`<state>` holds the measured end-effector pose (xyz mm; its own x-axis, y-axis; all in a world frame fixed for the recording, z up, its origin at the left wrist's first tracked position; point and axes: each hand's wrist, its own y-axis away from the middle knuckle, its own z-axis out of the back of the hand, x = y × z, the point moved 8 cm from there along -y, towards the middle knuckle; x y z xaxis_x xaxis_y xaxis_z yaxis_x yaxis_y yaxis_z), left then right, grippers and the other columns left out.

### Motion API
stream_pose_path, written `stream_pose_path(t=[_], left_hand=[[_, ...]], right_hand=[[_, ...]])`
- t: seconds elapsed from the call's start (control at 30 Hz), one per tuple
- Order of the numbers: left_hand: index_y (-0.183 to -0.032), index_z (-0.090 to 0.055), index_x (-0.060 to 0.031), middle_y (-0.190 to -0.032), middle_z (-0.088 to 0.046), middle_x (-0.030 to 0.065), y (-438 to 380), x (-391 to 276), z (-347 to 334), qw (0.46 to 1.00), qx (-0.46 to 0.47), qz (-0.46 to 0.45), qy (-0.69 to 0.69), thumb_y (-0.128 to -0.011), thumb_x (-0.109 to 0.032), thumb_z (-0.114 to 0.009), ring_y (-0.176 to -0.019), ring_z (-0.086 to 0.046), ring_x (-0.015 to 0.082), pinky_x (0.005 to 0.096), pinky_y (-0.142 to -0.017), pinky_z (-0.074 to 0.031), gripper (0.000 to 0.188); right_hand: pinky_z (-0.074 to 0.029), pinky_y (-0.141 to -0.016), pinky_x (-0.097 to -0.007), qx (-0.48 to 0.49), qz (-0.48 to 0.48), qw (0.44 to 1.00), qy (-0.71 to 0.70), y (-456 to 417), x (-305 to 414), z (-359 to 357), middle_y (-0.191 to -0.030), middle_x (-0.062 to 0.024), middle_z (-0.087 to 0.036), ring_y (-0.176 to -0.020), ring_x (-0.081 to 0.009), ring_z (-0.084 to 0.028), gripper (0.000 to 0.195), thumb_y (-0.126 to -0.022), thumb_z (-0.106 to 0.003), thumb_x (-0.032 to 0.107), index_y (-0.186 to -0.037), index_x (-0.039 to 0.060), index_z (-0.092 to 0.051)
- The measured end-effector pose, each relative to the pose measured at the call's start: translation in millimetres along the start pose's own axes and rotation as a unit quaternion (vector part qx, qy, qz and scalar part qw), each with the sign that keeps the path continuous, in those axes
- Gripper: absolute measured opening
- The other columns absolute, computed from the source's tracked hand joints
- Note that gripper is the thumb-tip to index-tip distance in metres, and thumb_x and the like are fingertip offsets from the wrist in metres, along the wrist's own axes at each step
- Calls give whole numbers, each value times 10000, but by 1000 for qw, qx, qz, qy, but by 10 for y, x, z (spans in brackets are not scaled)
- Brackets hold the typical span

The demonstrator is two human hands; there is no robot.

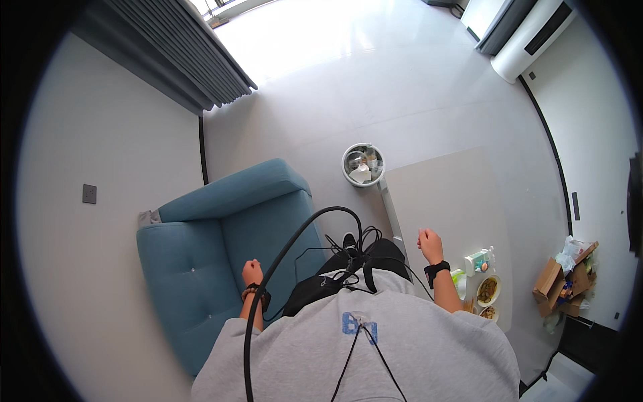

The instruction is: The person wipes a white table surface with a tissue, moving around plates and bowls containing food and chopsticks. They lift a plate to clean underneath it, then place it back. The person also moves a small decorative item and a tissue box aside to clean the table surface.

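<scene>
My left hand (252,273) is closed into a loose fist over the seat of a blue sofa (266,226), with nothing seen in it. Over the near left part of a pale table (442,196) is my right hand (430,245), its fingers curled and holding nothing visible. To the right of my right wrist, a tissue pack (477,262) lies on the table. Close by are a bowl of food (488,291), a second bowl (489,314) partly hidden by my sleeve, and a green and white packet (459,282).
A round waste bin (363,185) with rubbish stands at the table's far left corner. Black cables (371,236) hang in front of my legs. Open cardboard boxes (550,284) with plastic bags lie by the right wall. A grey curtain (186,55) hangs at the upper left.
</scene>
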<state>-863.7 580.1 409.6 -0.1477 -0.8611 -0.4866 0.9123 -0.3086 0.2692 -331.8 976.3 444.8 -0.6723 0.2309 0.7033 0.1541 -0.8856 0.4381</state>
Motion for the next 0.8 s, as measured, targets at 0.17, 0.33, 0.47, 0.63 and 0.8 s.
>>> stream_pose_path(t=[0.17,0.33,0.47,0.63,0.8], left_hand=[[-894,-650,-11,-749,-649,127,-781,-1207,-48,995,-4,-64,81,-943,-213,-564,-679,-613,264,391,-662,-495,225],[-920,-646,-31,-719,-627,115,-1627,-2153,-198,984,-37,-132,110,-941,-180,-577,-650,-591,247,375,-639,-488,165],[-893,-633,-28,-687,-602,106,-2250,-2460,-214,989,-36,-118,83,-954,-180,-555,-601,-558,218,375,-578,-460,181],[-895,-628,-16,-724,-605,89,-2834,-2659,-42,996,-32,-62,48,-965,-217,-553,-634,-551,213,363,-621,-472,226],[-844,-604,-19,-671,-536,74,-3410,-3321,-165,998,10,-56,-2,-974,-234,-544,-598,-496,197,364,-602,-457,258]], right_hand=[[-492,-583,-324,2,38,999,24,-454,904,18,-683,-81,-654,-588,-181,-618,260,-951,-552,225,-818,5,-594],[-504,-610,-318,5,52,997,49,-1240,1628,71,-721,-78,-669,-611,-169,-626,214,-942,-555,207,-877,12,-617],[-510,-635,-326,-18,27,999,1,-1959,1968,31,-737,-84,-677,-651,-190,-643,231,-948,-540,222,-892,17,-631],[-518,-628,-299,-24,4,1000,6,-2797,2082,14,-769,-82,-678,-647,-162,-638,247,-959,-524,219,-916,2,-634],[-503,-600,-277,-60,-41,991,-113,-3164,1984,120,-816,-72,-674,-642,-140,-621,249,-977,-509,220,-951,3,-629]])
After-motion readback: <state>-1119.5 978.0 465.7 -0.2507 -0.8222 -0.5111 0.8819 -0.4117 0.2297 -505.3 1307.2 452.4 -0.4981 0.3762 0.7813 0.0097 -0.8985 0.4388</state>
